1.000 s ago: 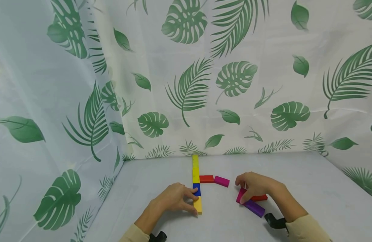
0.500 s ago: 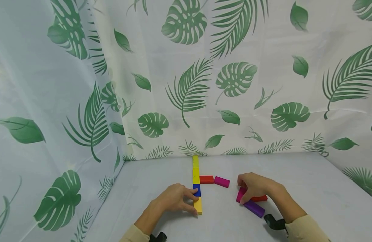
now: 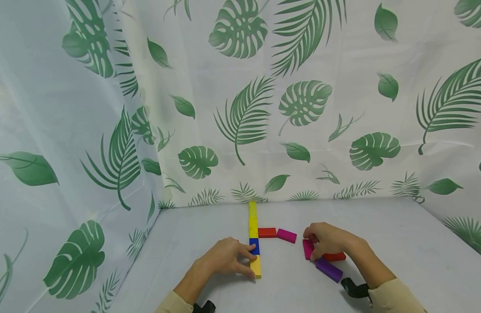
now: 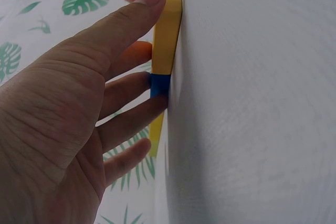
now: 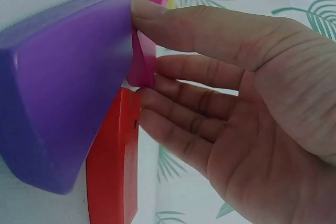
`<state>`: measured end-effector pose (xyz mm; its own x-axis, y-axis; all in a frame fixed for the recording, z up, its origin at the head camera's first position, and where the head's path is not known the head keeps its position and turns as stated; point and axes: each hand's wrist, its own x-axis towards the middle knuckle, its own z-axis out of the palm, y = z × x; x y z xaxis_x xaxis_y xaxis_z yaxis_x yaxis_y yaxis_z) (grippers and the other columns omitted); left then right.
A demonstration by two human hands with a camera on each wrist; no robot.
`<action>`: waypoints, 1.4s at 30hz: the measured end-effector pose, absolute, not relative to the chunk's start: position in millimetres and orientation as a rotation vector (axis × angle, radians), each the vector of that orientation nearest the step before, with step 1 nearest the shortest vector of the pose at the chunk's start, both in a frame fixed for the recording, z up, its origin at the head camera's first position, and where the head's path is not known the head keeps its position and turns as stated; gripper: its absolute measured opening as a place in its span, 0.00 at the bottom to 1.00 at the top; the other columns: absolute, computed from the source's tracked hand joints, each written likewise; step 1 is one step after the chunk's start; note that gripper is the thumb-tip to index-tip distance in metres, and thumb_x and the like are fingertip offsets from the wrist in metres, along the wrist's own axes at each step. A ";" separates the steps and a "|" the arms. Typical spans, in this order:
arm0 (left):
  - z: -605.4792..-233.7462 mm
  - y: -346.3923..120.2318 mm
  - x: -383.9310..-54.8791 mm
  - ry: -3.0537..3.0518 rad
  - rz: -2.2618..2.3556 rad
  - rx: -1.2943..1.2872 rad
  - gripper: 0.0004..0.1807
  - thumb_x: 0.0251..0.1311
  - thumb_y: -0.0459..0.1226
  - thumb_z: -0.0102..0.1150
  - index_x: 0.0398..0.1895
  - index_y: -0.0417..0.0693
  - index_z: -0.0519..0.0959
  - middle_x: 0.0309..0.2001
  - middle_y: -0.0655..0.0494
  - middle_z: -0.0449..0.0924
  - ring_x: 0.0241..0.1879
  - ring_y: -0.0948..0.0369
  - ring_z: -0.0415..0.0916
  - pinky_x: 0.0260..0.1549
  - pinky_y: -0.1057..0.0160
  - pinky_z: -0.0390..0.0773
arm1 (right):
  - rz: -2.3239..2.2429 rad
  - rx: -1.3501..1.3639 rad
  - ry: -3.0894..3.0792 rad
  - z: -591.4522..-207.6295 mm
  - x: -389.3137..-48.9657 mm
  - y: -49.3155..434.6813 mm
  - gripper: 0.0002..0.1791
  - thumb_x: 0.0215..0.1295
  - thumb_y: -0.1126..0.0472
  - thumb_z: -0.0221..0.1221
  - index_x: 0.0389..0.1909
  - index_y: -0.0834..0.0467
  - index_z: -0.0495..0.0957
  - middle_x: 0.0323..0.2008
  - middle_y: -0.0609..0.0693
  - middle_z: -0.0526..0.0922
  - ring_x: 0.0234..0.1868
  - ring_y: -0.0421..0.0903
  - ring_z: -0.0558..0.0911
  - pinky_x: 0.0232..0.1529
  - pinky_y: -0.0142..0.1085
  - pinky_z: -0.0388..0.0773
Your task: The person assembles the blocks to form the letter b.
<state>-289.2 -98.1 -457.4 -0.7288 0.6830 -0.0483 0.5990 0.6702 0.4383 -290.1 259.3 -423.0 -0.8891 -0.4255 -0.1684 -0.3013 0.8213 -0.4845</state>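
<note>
In the head view my left hand (image 3: 226, 256) rests against a row of blocks, fingers extended. Its thumb touches the near end of an orange-yellow block (image 4: 167, 35), and its fingertips lie on the blue block (image 3: 255, 244) beyond. Two yellow blocks (image 3: 253, 228) continue the row toward the back. Further right, my right hand (image 3: 334, 239) pinches a magenta block (image 3: 307, 250) between thumb and fingers, close over the table. A purple block (image 5: 68, 87) lies just in front of that thumb. Below the fingers is a red block (image 5: 113, 166), partly hidden by the hand in the head view.
Another red block (image 3: 267, 232) joins the row's right side, and a second magenta block (image 3: 286, 235) sits slightly angled at its end. The white table (image 3: 209, 295) meets a leaf-printed curtain (image 3: 232, 130) at the back and left.
The magenta block in my right hand has turned straighter and shifted slightly left, away from the purple block. My left hand and the row have stayed in place.
</note>
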 end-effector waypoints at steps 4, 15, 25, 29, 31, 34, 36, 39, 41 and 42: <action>-457.4 -97.3 -289.2 2.677 0.593 1.019 0.33 0.47 0.67 0.74 0.58 0.71 0.85 0.64 0.75 0.79 0.67 0.66 0.76 0.57 0.65 0.77 | -0.675 -0.557 2.731 -423.1 -290.1 258.7 0.29 0.48 0.60 0.81 0.52 0.58 0.82 0.42 0.47 0.82 0.45 0.47 0.78 0.51 0.49 0.83; -457.6 -96.9 -288.7 2.679 0.600 0.996 0.32 0.47 0.66 0.75 0.58 0.72 0.85 0.64 0.75 0.79 0.68 0.67 0.75 0.60 0.62 0.76 | -0.718 -0.523 2.710 -424.6 -289.0 257.2 0.32 0.47 0.61 0.81 0.56 0.56 0.83 0.46 0.47 0.83 0.50 0.48 0.79 0.54 0.52 0.84; -459.6 -97.2 -290.5 2.685 0.588 1.014 0.33 0.47 0.68 0.73 0.57 0.73 0.85 0.64 0.75 0.79 0.67 0.67 0.76 0.61 0.60 0.76 | -0.731 -0.520 2.711 -428.4 -291.9 256.1 0.30 0.47 0.62 0.81 0.54 0.56 0.83 0.45 0.47 0.83 0.48 0.48 0.79 0.54 0.53 0.83; -460.1 -97.4 -291.1 2.682 0.586 1.015 0.33 0.47 0.68 0.73 0.58 0.73 0.85 0.64 0.76 0.79 0.67 0.67 0.76 0.61 0.61 0.76 | -0.747 -0.497 2.706 -429.3 -292.6 255.6 0.31 0.47 0.61 0.81 0.55 0.55 0.84 0.46 0.46 0.84 0.51 0.47 0.80 0.56 0.54 0.83; -459.9 -97.3 -291.0 2.683 0.583 1.014 0.33 0.47 0.68 0.73 0.58 0.73 0.85 0.64 0.75 0.79 0.67 0.67 0.76 0.61 0.61 0.76 | -0.749 -0.494 2.703 -429.3 -292.6 255.1 0.31 0.47 0.61 0.81 0.55 0.54 0.83 0.47 0.46 0.84 0.51 0.47 0.81 0.56 0.55 0.83; -459.5 -97.2 -290.7 2.682 0.582 1.018 0.32 0.48 0.67 0.73 0.58 0.73 0.85 0.65 0.75 0.78 0.67 0.66 0.76 0.61 0.62 0.76 | -0.761 -0.498 2.696 -428.9 -292.3 254.7 0.31 0.47 0.62 0.81 0.55 0.54 0.83 0.47 0.46 0.84 0.52 0.48 0.81 0.56 0.55 0.83; -459.1 -97.2 -290.5 2.682 0.579 1.024 0.33 0.48 0.67 0.73 0.58 0.73 0.85 0.65 0.75 0.78 0.67 0.66 0.76 0.60 0.62 0.76 | -0.770 -0.507 2.690 -428.7 -292.1 254.5 0.31 0.47 0.62 0.81 0.56 0.55 0.83 0.47 0.46 0.84 0.52 0.48 0.80 0.56 0.55 0.83; -458.5 -97.2 -290.0 2.680 0.581 1.028 0.33 0.48 0.67 0.73 0.58 0.72 0.85 0.65 0.74 0.78 0.67 0.66 0.76 0.61 0.62 0.76 | -0.779 -0.524 2.682 -428.3 -291.6 254.4 0.31 0.48 0.63 0.80 0.56 0.55 0.83 0.47 0.46 0.84 0.52 0.48 0.80 0.56 0.56 0.82; -458.2 -97.2 -289.8 2.681 0.581 1.026 0.32 0.48 0.67 0.73 0.58 0.72 0.85 0.65 0.74 0.78 0.67 0.66 0.76 0.61 0.62 0.76 | -0.783 -0.531 2.678 -428.1 -291.3 254.3 0.30 0.48 0.63 0.80 0.56 0.55 0.83 0.47 0.47 0.84 0.52 0.48 0.80 0.56 0.56 0.82; -458.1 -97.2 -289.7 2.681 0.581 1.025 0.32 0.48 0.67 0.73 0.58 0.72 0.85 0.65 0.74 0.78 0.67 0.66 0.76 0.61 0.61 0.76 | -0.785 -0.533 2.676 -427.9 -291.1 254.2 0.30 0.48 0.63 0.80 0.56 0.55 0.83 0.47 0.46 0.84 0.52 0.48 0.80 0.56 0.56 0.82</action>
<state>-289.7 -97.2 -458.1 -0.7349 0.6759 -0.0564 0.5919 0.6797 0.4332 -291.1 254.2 -427.9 -0.8859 -0.4279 -0.1790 -0.2635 0.7818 -0.5651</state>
